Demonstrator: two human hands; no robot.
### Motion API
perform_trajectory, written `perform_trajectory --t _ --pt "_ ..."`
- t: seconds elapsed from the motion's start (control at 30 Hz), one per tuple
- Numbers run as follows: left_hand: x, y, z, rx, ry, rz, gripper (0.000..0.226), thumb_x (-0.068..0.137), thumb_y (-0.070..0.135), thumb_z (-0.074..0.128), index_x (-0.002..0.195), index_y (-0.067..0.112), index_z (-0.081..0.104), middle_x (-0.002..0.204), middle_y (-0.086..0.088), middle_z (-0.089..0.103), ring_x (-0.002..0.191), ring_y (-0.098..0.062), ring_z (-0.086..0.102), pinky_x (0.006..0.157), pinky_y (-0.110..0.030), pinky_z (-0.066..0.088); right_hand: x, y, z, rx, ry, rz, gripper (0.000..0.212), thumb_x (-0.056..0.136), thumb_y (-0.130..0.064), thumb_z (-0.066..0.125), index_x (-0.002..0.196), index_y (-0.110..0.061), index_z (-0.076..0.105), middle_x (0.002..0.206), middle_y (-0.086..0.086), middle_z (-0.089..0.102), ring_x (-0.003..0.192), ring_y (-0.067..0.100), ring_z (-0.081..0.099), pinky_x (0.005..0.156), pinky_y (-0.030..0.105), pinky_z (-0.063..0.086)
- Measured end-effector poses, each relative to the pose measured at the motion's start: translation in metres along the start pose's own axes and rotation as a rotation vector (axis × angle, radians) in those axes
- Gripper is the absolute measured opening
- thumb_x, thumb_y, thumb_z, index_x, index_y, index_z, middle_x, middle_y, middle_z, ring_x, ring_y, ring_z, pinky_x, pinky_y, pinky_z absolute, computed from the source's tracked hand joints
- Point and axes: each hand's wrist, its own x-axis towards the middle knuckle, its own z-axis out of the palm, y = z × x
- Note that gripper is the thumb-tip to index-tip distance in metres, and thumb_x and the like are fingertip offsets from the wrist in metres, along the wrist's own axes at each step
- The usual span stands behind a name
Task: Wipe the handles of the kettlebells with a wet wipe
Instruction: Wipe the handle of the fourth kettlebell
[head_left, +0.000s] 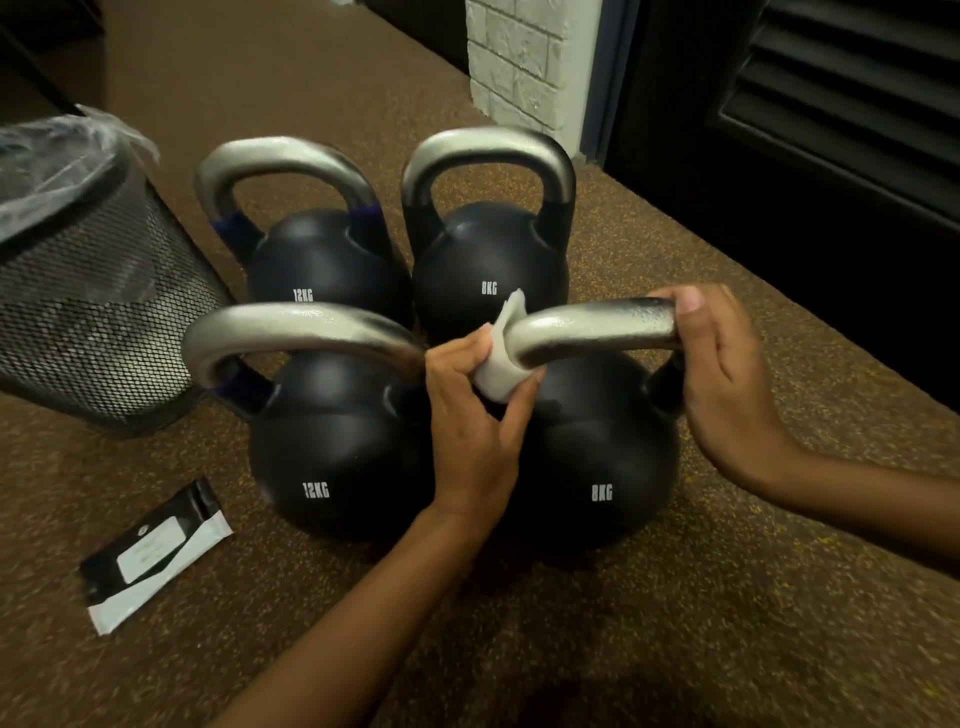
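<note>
four kettlebells (332, 452). left hand (475, 415) pinches a wipe (498, 366) round the near 8kg handle (597, 327); right hand (727, 384) grips its other end, fingers curled.

kettlebells (337, 441) centre | bin (93, 322) left | wipe packet (156, 556) front-left, on floor (675, 623)

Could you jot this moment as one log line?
step: wiping handle of near 8KG kettlebell | left hand: holds wipe round handle | right hand: grips handle's other end
</note>
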Motion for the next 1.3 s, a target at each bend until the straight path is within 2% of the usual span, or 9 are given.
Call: perform_trajectory --t 0.27,0.47,0.63,0.7,0.83,0.97,1.07,1.2,1.3 --pt "-0.003 0.011 -0.003 -0.105 -0.139 -0.270 0.032 0.088 0.050 0.043 0.116 0.037 0.037 0.126 0.002 0.048 0.119 -0.012 0.050 0.102 -0.036 0.042 0.000 0.001 -0.001 -0.032 -0.011 -0.024 0.037 0.097 -0.040 0.024 0.104 -0.020 0.054 0.088 -0.019 0.045 0.089 0.018 0.048 0.078 0.031 0.038" --pt "0.030 0.039 -0.002 -0.030 -0.214 -0.102 0.038 0.099 0.030 0.024 0.109 0.023 0.059 0.106 0.013 0.061 0.107 -0.009 0.056 0.100 -0.040 0.041 0.000 0.001 -0.001 -0.016 -0.001 -0.026 0.035 0.098 -0.040 0.025 0.104 -0.021 0.054 0.090 -0.021 0.046 0.091 0.019 0.050 0.079 0.044 0.043" --pt "0.041 0.032 -0.009 -0.014 -0.253 -0.416 0.039 0.101 0.026 0.033 0.082 0.024 0.067 0.072 0.008 0.064 0.074 0.005 0.059 0.072 -0.008 0.041 0.000 0.001 -0.002 -0.017 -0.011 -0.025 0.035 0.098 -0.041 0.025 0.104 -0.023 0.053 0.088 -0.018 0.046 0.085 0.021 0.050 0.072 0.048 0.044" --pt "0.051 0.040 -0.011 0.095 -0.316 -0.431 0.041 0.101 0.024 0.033 0.072 0.022 0.062 0.062 0.007 0.057 0.064 0.001 0.053 0.066 -0.013 0.037 0.000 0.001 -0.001 -0.023 -0.008 -0.034 0.035 0.098 -0.040 0.024 0.104 -0.022 0.053 0.088 -0.018 0.046 0.086 0.019 0.049 0.074 0.045 0.043" --pt "0.067 0.062 -0.003 0.446 -0.521 -0.198 0.039 0.101 0.023 0.026 0.100 0.001 0.058 0.090 -0.017 0.064 0.088 -0.032 0.057 0.077 -0.036 0.038 -0.001 0.001 -0.001 -0.019 -0.015 -0.038 0.036 0.098 -0.040 0.024 0.105 -0.022 0.053 0.090 -0.020 0.045 0.090 0.017 0.048 0.077 0.036 0.040" --pt "0.063 0.068 -0.005 0.373 -0.494 0.014 0.034 0.101 0.018 0.030 0.099 -0.001 0.058 0.088 -0.017 0.063 0.084 -0.031 0.058 0.075 -0.038 0.040 -0.001 0.001 -0.003 -0.026 -0.021 -0.041 0.035 0.098 -0.038 0.024 0.104 -0.021 0.054 0.090 -0.020 0.046 0.091 0.012 0.047 0.080 0.030 0.037" --pt "0.067 0.057 -0.011 0.248 -0.553 -0.217 0.040 0.101 0.028 0.033 0.083 0.007 0.061 0.072 -0.002 0.059 0.077 -0.016 0.056 0.072 -0.029 0.039 -0.001 0.002 -0.003 -0.045 -0.018 -0.049 0.034 0.098 -0.038 0.024 0.104 -0.021 0.053 0.090 -0.022 0.044 0.091 0.010 0.045 0.079 0.027 0.036" --pt "0.087 0.055 -0.009 0.290 -0.690 -0.565 0.043 0.097 0.038 0.035 0.066 0.017 0.056 0.079 -0.006 0.057 0.087 -0.025 0.055 0.068 -0.031 0.036 -0.001 0.001 -0.002 -0.026 -0.018 -0.048 0.035 0.098 -0.038 0.024 0.104 -0.021 0.053 0.090 -0.021 0.045 0.090 0.016 0.049 0.078 0.035 0.040" --pt "0.092 0.065 -0.001 0.444 -0.754 -0.419 0.029 0.100 0.023 0.031 0.107 0.010 0.055 0.107 -0.017 0.056 0.099 -0.031 0.053 0.073 -0.032 0.038 -0.001 0.002 -0.003 -0.024 -0.021 -0.044 0.035 0.098 -0.038 0.024 0.105 -0.021 0.054 0.093 -0.022 0.045 0.094 0.012 0.047 0.082 0.030 0.038"
